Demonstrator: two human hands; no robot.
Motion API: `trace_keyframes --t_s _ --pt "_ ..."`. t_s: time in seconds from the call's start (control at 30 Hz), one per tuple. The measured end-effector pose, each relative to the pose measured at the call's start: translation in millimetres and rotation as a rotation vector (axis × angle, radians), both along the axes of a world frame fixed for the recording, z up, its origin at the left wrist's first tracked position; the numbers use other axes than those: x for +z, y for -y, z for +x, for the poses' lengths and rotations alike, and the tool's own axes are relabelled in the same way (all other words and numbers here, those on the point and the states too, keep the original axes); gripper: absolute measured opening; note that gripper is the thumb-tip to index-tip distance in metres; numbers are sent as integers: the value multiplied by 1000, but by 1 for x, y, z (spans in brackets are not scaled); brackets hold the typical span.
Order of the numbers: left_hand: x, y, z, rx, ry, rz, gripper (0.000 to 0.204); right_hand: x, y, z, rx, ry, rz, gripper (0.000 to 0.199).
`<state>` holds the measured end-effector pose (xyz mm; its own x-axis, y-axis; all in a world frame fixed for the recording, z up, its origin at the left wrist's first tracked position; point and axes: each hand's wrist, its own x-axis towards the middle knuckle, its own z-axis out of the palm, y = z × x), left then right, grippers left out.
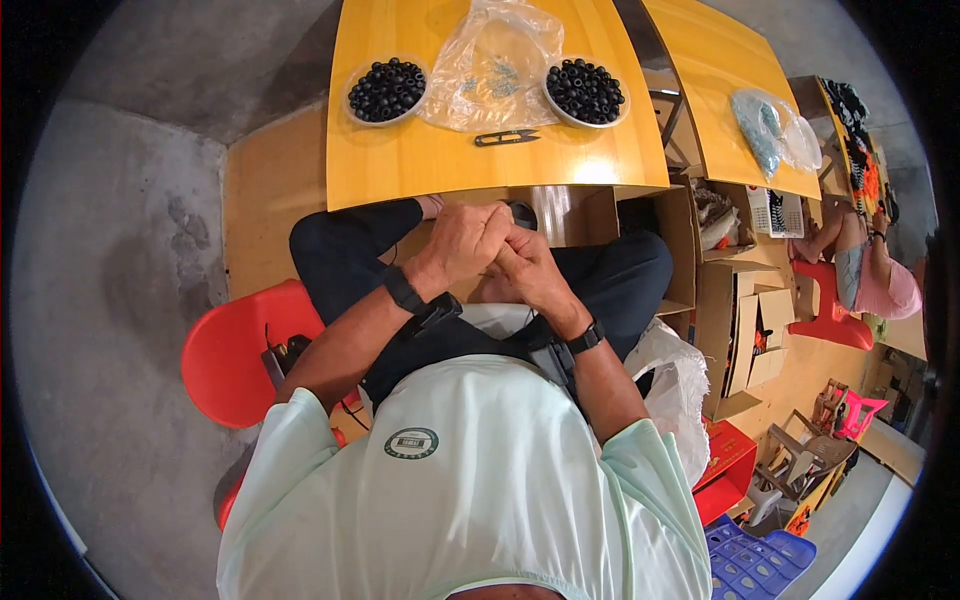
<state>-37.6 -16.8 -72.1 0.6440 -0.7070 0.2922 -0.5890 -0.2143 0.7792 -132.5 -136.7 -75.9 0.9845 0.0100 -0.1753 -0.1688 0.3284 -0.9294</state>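
Observation:
My left hand (463,243) and my right hand (532,268) meet over my lap, just short of the table's near edge. Their closed fingers touch each other, and whatever they may pinch is too small or hidden to make out. On the yellow wooden table (440,165) two white bowls hold black beads: a left heap of beads (387,90) and a right heap of beads (585,92). Between them lies a clear plastic bag (455,80) with small bluish-green pieces on it. Closer to me rests a pair of thread snips (507,138).
A red stool (235,355) stands at my left. To my right are a white sack (672,375) and open cardboard boxes (740,330). A second yellow table (725,60) carries bagged bluish-green pieces (760,130). Farther right, a person in pink (890,285) sits on a red chair.

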Motion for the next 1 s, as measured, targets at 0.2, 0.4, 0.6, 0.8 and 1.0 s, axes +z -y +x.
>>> trace_keyframes --t_s 0.2,0.4,0.6,0.8,1.0 --pt "31 -9 1 -69 -476 10 26 0 13 -1 88 -129 357 29" --pt "58 -25 -3 -96 -187 -63 38 14 11 -2 35 -47 557 34" --pt "60 -25 -7 -126 -181 -77 39 13 12 -6 15 -40 665 36" --pt "65 -26 -8 -125 -227 -54 35 13 14 -10 33 -40 739 35" --pt "63 -25 -11 -126 -209 -50 34 0 13 -13 14 -27 682 36"
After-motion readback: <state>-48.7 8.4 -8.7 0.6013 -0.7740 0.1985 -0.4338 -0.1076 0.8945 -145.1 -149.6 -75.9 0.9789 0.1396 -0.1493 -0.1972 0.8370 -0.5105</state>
